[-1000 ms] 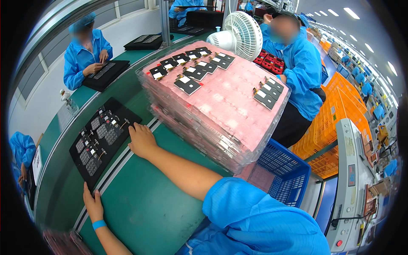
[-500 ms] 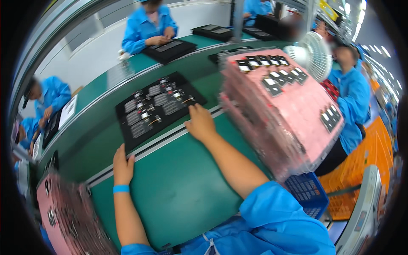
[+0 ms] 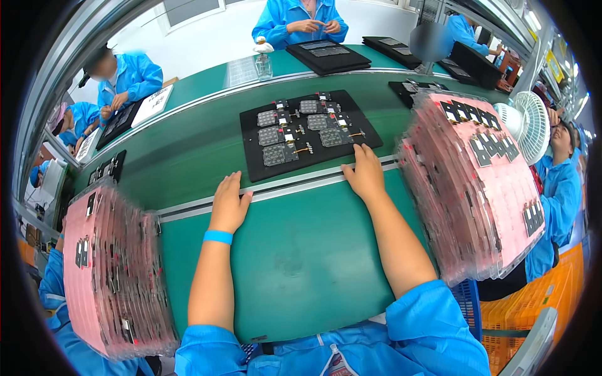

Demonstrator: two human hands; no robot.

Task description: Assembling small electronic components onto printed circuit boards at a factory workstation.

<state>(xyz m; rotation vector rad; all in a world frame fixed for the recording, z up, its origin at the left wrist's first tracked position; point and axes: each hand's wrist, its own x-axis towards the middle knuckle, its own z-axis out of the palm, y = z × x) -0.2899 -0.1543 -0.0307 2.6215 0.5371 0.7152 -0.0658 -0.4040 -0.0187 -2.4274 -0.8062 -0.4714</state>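
Left hand (image 3: 229,205): fingers together, thumb spread, just beside the mat (image 3: 263,173).
Right hand (image 3: 366,174): loosely spread, at the mat's near edge.
Mat: on the green belt (image 3: 182,166), bearing boards (image 3: 274,155).

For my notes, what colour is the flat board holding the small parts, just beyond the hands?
The board is black, seen best in the head view.

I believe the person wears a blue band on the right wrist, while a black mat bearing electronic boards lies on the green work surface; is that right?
Not quite: the head view shows the blue band at the wrist of the left hand, not the right hand. The black mat bearing electronic boards does lie on the green work surface.
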